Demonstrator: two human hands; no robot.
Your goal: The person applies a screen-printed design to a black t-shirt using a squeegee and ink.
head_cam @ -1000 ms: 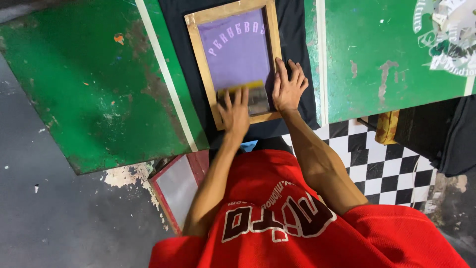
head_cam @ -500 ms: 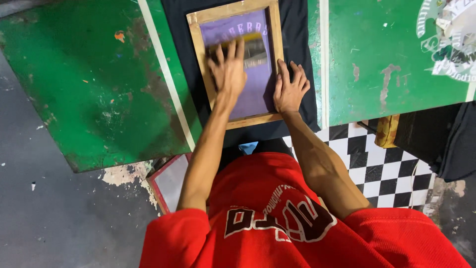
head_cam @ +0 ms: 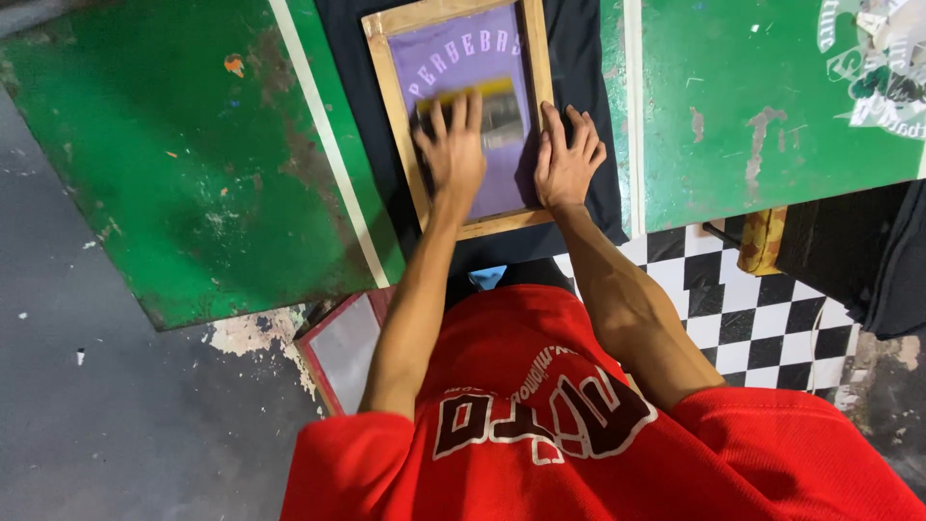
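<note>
A wooden-framed printing screen (head_cam: 502, 224) with purple mesh lies on a black garment (head_cam: 579, 58) spread over the green table (head_cam: 193, 174). My left hand (head_cam: 453, 150) rests mid-mesh, fingers spread over a yellow-edged squeegee (head_cam: 500, 114) that looks blurred. My right hand (head_cam: 567, 159) lies flat on the frame's right rail and the garment beside it, fingers apart, holding nothing. Pale lettering shows in the mesh above the squeegee.
A red-framed screen (head_cam: 338, 347) leans under the table's near edge. Black-and-white checkered floor (head_cam: 752, 299) lies to the right, with a yellow-brown object (head_cam: 762, 236) and dark cloth (head_cam: 897, 260). A white printed design (head_cam: 878, 58) marks the table's far right. Grey concrete (head_cam: 96, 425) is at left.
My left hand slid the squeegee from the frame's near edge up the mesh, then slightly back toward me. My right hand stayed on the frame's right side.
</note>
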